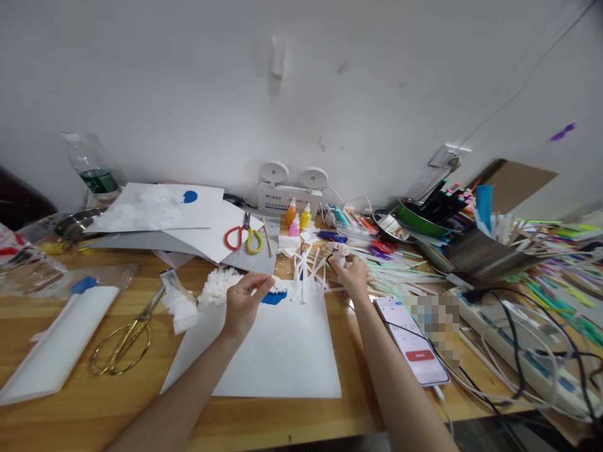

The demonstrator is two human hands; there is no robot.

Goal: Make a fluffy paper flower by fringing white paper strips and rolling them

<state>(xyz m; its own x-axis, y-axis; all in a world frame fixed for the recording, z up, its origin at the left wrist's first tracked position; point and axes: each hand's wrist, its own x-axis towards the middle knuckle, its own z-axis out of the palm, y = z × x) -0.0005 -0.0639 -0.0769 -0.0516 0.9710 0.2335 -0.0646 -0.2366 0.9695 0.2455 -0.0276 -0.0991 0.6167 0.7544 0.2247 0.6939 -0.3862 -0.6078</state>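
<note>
My left hand is over the white paper sheet, its thumb and fingertips pinched together. Whatever it pinches is too small to make out. Just beyond the fingertips, a blue patch shows at the sheet's upper part, with white crumbly bits along its top. A heap of white fluffy pieces lies left of the hand, partly hidden by it. To the right of the sheet, my right hand closes on a small white object with a reddish mark. White paper strips spread between both hands.
Gold-handled scissors, a folded white sheet and a plastic bottle are on the left. Red-and-yellow scissors lie behind. A phone, cables and a power strip crowd the right side.
</note>
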